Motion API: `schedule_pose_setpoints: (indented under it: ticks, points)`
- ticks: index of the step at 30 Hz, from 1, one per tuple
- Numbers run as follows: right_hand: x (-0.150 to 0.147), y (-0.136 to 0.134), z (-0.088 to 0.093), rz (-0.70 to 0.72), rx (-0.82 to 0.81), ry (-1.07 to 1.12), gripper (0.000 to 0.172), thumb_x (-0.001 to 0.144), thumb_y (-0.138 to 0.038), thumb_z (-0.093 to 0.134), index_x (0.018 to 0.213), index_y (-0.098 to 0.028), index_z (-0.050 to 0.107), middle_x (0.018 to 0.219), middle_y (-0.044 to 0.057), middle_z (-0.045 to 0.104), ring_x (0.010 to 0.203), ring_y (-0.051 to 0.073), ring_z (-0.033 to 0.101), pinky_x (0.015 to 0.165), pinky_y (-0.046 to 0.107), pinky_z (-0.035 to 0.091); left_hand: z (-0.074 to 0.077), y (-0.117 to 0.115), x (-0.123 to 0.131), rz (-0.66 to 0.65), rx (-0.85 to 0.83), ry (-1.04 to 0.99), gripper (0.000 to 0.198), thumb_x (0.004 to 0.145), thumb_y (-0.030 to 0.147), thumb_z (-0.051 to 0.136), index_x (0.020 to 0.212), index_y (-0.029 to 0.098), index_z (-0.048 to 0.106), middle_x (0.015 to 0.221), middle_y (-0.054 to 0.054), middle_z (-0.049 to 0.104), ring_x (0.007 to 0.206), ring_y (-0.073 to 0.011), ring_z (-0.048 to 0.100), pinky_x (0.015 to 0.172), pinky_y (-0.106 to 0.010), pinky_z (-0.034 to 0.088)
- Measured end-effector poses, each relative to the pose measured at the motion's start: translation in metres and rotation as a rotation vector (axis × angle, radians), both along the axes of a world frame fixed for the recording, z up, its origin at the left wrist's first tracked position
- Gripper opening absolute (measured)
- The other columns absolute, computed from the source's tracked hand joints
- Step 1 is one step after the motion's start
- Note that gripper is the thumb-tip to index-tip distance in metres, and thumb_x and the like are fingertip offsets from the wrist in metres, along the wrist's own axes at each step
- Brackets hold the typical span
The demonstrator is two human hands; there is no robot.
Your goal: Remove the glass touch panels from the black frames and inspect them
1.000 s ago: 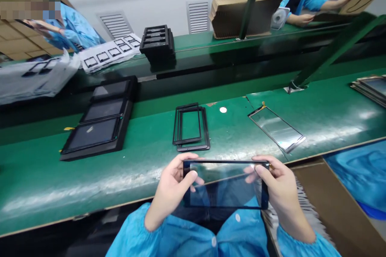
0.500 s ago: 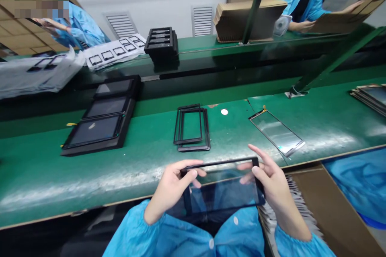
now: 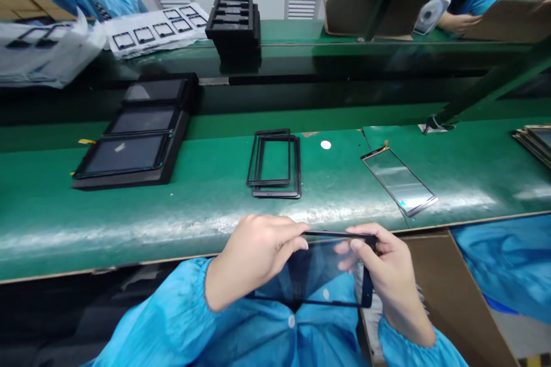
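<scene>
A clear touch panel with a black frame (image 3: 329, 272) is held in front of my chest, just off the near edge of the bench. My left hand (image 3: 258, 252) pinches its upper edge near the middle, thumb against fingertips, and covers its upper left part. At the right end my right hand (image 3: 385, 269) grips the panel, thumb on the near face and fingers showing through the glass. Beyond my hands, black rectangular frames (image 3: 295, 169) lie overlapped on the green bench. To their right rests another clear panel (image 3: 400, 180) with an orange flex tab.
A black tray (image 3: 166, 175) with several screens stands at the left. On the back shelf are stacked black trays (image 3: 235, 28), white sheets with small frames (image 3: 150, 31) and cardboard (image 3: 383, 0). A green post (image 3: 486, 80) rises at right. Two co-workers in blue are across the bench.
My left hand has moved from the panel's left end to the middle of its upper edge. My right forefinger has come down onto the panel. The view has tilted downward.
</scene>
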State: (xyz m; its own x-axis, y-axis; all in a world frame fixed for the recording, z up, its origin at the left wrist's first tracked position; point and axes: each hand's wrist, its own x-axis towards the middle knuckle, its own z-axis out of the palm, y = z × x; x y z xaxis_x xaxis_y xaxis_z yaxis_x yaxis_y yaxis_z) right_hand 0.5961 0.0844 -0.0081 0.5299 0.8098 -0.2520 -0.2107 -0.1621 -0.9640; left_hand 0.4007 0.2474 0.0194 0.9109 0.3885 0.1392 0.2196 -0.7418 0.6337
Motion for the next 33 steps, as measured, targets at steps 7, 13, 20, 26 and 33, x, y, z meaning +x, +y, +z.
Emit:
schedule_pose_setpoints:
  ticks: [7, 13, 20, 26, 33]
  points:
    - [-0.001, 0.003, 0.000, -0.006, -0.022, -0.003, 0.026, 0.088, -0.043, 0.084, 0.096, -0.021, 0.072, 0.073, 0.008, 0.084, 0.049, 0.024, 0.077, 0.043, 0.029, 0.063, 0.001, 0.003, -0.003, -0.015, 0.009, 0.008, 0.027, 0.106, 0.031, 0.059, 0.119, 0.023, 0.081, 0.097, -0.006, 0.085, 0.086, -0.0252, 0.081, 0.072, -0.032, 0.058]
    - [0.007, 0.009, 0.002, -0.045, -0.027, 0.017, 0.031, 0.083, -0.046, 0.086, 0.093, -0.022, 0.071, 0.067, 0.005, 0.082, 0.044, 0.023, 0.074, 0.039, 0.027, 0.058, 0.020, 0.012, -0.015, 0.099, -0.103, -0.012, 0.030, 0.098, 0.031, 0.069, 0.125, 0.024, 0.080, 0.089, -0.004, 0.084, 0.064, -0.0189, 0.074, 0.062, -0.028, 0.056]
    - [0.007, 0.010, 0.004, -0.033, 0.034, -0.028, 0.029, 0.085, -0.044, 0.085, 0.099, -0.022, 0.073, 0.067, 0.005, 0.082, 0.045, 0.025, 0.075, 0.040, 0.029, 0.059, 0.023, 0.012, -0.025, 0.172, -0.116, -0.085, 0.032, 0.095, 0.030, 0.074, 0.126, 0.025, 0.080, 0.078, 0.000, 0.080, 0.053, -0.0147, 0.064, 0.053, -0.024, 0.050]
    - [0.005, 0.010, 0.004, -0.006, 0.034, -0.077, 0.028, 0.089, -0.046, 0.083, 0.100, -0.022, 0.073, 0.072, 0.008, 0.083, 0.047, 0.025, 0.076, 0.043, 0.031, 0.061, 0.024, 0.016, -0.026, 0.122, 0.028, -0.045, 0.029, 0.100, 0.030, 0.066, 0.124, 0.022, 0.079, 0.094, -0.006, 0.083, 0.078, -0.0221, 0.077, 0.072, -0.030, 0.058]
    - [-0.012, 0.022, -0.018, 0.031, -0.051, -0.131, 0.028, 0.081, -0.056, 0.085, 0.093, -0.032, 0.079, 0.075, 0.011, 0.084, 0.051, 0.030, 0.076, 0.043, 0.038, 0.064, 0.011, 0.018, -0.025, 0.061, -0.060, 0.014, 0.021, 0.102, 0.027, 0.064, 0.101, 0.023, 0.085, 0.080, -0.005, 0.081, 0.074, -0.0221, 0.077, 0.069, -0.029, 0.057]
